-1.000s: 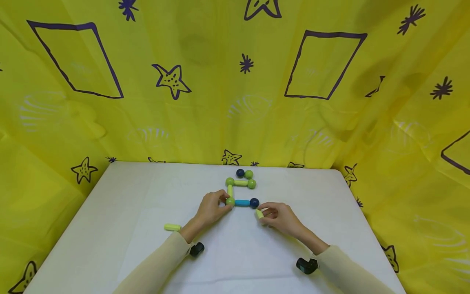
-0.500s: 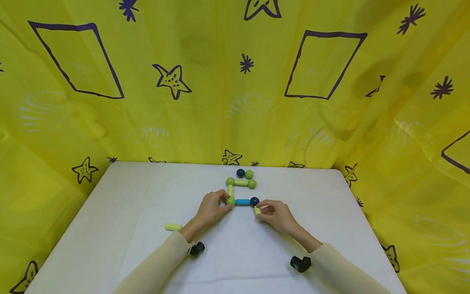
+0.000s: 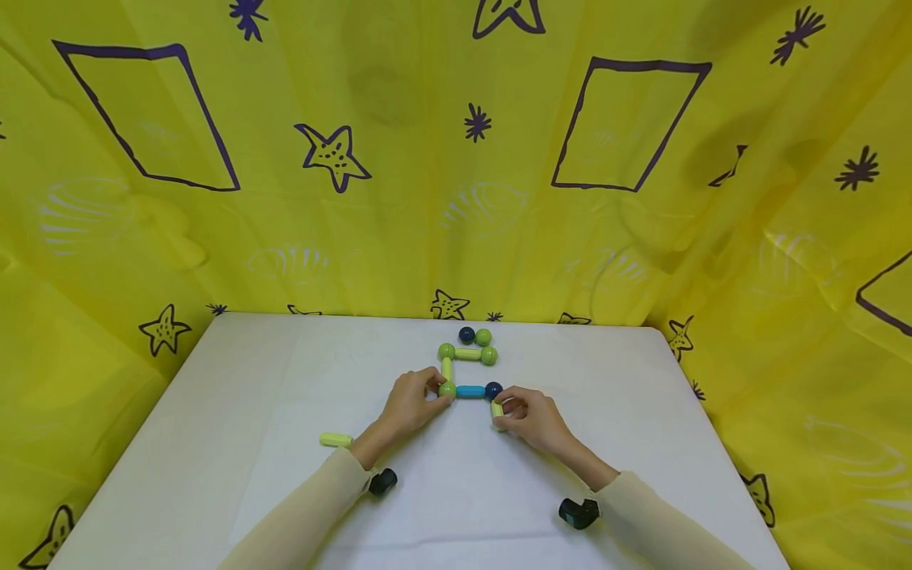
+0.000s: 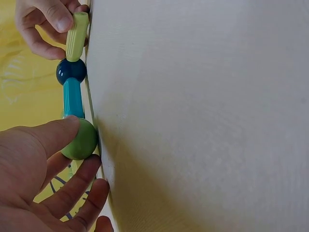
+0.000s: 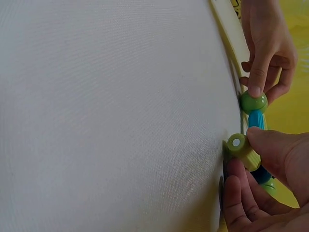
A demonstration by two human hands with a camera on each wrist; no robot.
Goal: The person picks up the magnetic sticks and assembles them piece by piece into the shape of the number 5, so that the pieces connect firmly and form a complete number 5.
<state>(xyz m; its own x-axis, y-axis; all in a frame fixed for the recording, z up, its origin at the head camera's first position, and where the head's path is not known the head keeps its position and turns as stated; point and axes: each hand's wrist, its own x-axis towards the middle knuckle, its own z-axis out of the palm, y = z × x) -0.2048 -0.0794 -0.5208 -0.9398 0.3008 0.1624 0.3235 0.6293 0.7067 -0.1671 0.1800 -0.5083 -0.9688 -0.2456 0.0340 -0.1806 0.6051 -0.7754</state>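
**Two hands at a chain of rods and balls on a white table**

Nearest the person, two small black devices sit on the table [image 3: 214,443], one under each cream sleeve: one by the left wrist [image 3: 383,480] and one by the right wrist [image 3: 579,512]. A loose pale yellow rod [image 3: 335,439] lies alone to the left, near the left forearm and apart from everything else.

A little farther on, the left hand [image 3: 409,405] has its fingers curled round a green ball [image 3: 447,389], thumb on one side and fingers on the other. The right hand [image 3: 530,418] pinches a short pale yellow-green rod [image 3: 496,408] between thumb and fingertips; in the left wrist view the rod's far end meets the dark blue ball [image 3: 494,389]. Between the two balls runs a turquoise rod [image 3: 470,392], so the hands stand close together, one at each end of this row.

Beyond the left hand, a pale rod [image 3: 446,370] leads from the held green ball to a second green ball [image 3: 446,351]. From there a yellow-green rod [image 3: 468,355] runs right to a third green ball [image 3: 488,356]. Just behind, a loose dark blue ball [image 3: 466,335] and a loose green ball [image 3: 483,337] sit side by side, touching or nearly so.

Farthest off, a yellow curtain [image 3: 399,158] printed with dark stars and quadrangles hangs behind and beside the table.
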